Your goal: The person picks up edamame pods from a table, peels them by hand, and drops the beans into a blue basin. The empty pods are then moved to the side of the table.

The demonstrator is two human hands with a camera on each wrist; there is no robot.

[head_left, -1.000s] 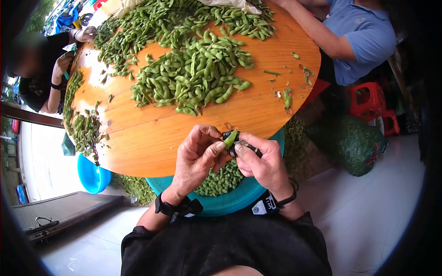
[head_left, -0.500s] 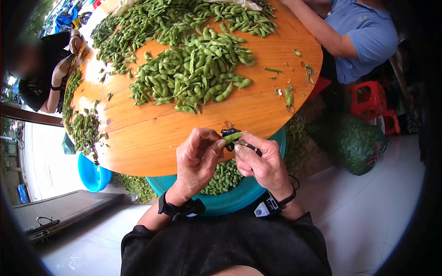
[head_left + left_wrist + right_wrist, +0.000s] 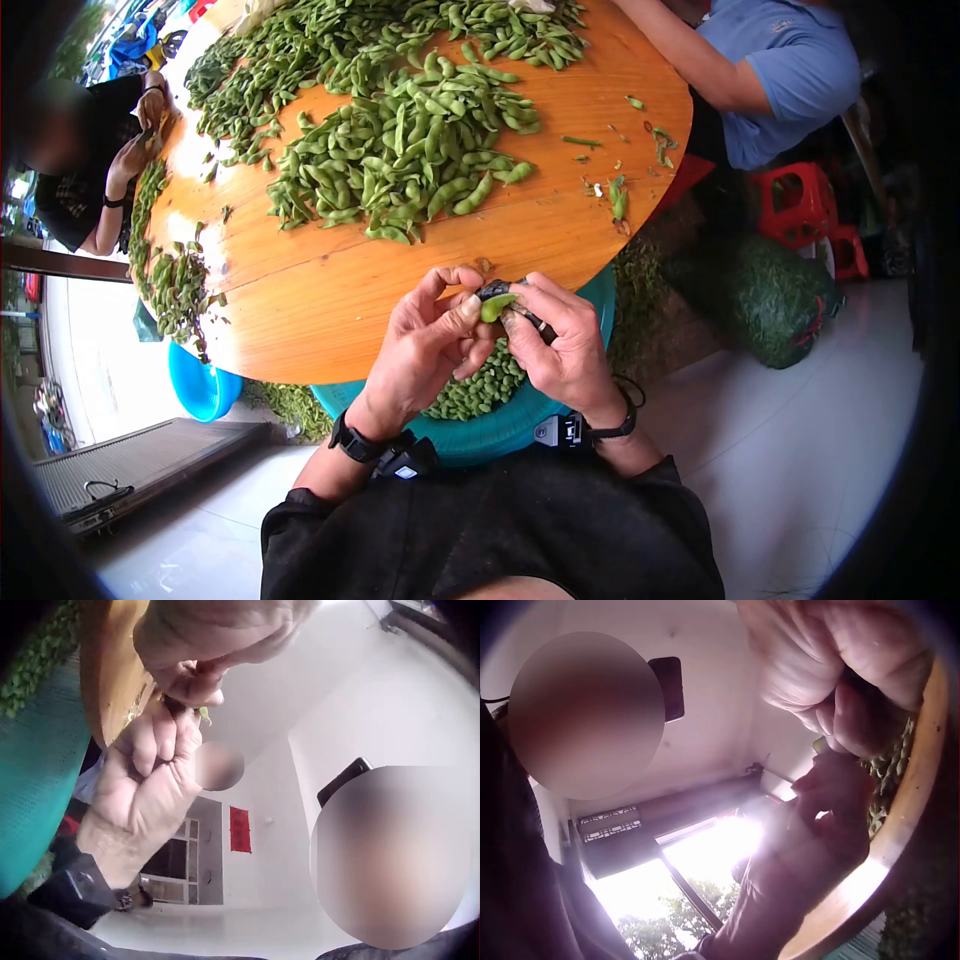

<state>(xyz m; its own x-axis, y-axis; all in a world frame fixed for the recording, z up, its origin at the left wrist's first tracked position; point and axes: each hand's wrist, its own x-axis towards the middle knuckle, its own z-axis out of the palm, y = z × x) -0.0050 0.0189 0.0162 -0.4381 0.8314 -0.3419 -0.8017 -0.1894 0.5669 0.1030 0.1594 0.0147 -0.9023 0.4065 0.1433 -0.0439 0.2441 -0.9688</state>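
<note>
- Edamame pod [image 3: 496,308] has turned since earlier, broader face showing; handling apparently unfinished.
- Pod is held above teal basin [image 3: 490,446].
- Left hand [image 3: 413,345] pinches pod; right hand [image 3: 566,355] grips dark tool [image 3: 542,326], type unclear.

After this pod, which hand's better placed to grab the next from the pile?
Probably left: the left hand sits nearer the pod pile, while the right hand grips a dark tool.

Plump green bean pod [image 3: 496,308] tipped flatter.
I see it looking shorter than half a second ago; across the round orange wooden bench [image 3: 320,285], the hands [image 3: 128,160] of the person in black [image 3: 68,208] have drawn closer together.
</note>
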